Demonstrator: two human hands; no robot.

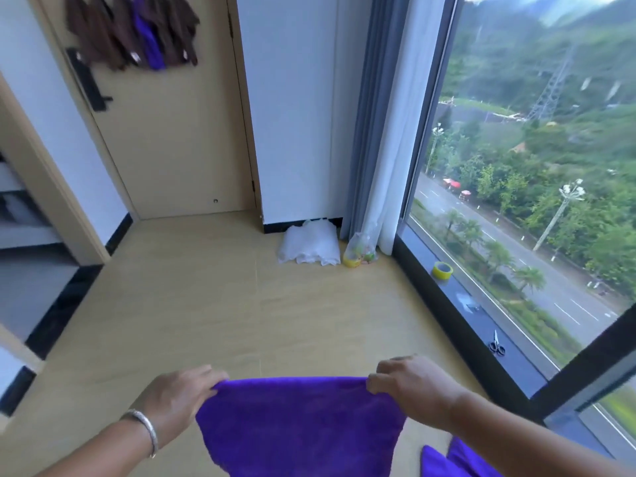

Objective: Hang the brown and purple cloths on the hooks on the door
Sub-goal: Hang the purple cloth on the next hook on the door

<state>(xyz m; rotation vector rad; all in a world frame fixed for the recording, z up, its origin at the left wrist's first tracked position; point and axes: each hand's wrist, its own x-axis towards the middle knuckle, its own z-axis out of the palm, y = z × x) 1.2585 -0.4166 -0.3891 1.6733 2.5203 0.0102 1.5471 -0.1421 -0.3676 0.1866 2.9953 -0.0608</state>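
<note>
Two hands (179, 397) hold a purple cloth (299, 425) over pale wood floor (206, 297).

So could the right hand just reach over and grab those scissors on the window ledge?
Probably not yet. The right hand is gripping the purple cloth with the left hand. The scissors lie uncovered on the ledge nearby, so it would have to let go first.

Bare floor (213, 304) runs open from the hands to the door (172, 132). A white bundle (308, 246) and a plastic bag (359, 253) crowd the far right corner by the curtain (378, 132). Hung cloths (130, 32) already fill the door's upper left.
</note>
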